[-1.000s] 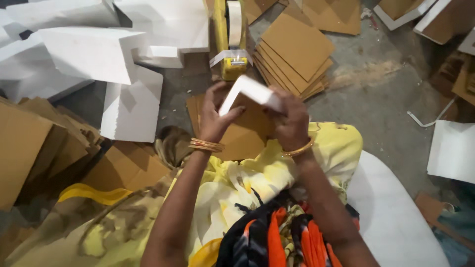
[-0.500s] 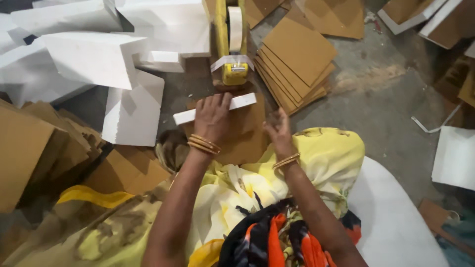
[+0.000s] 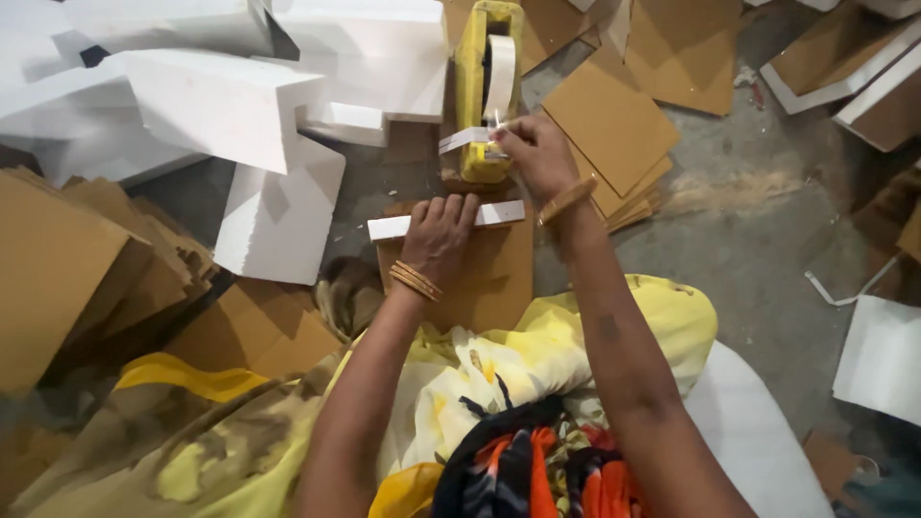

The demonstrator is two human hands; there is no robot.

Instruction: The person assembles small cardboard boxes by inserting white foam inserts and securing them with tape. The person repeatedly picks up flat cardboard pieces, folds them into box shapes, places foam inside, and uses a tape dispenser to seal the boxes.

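Observation:
My left hand [image 3: 439, 233] presses flat on a narrow white folded card strip [image 3: 389, 227], which lies across a brown cardboard sheet [image 3: 484, 278] on the floor in front of my lap. Farther out, my right hand [image 3: 537, 153] pinches the loose end of a white tape strip [image 3: 462, 140] at a yellow tape dispenser [image 3: 472, 86]. A white tape roll [image 3: 501, 75] sits in the dispenser. Both wrists wear gold bangles.
White folded boxes [image 3: 221, 105] are heaped at the upper left. A stack of brown cardboard sheets [image 3: 609, 129] lies right of the dispenser, and more brown sheets [image 3: 67, 259] lean at the left. White board pieces [image 3: 883, 355] lie on the grey floor at right. Yellow fabric [image 3: 518, 355] covers my lap.
I held the white strip up in both hands, then laid it on the brown sheet. My left hand stays on it; my right hand has reached forward to the tape dispenser.

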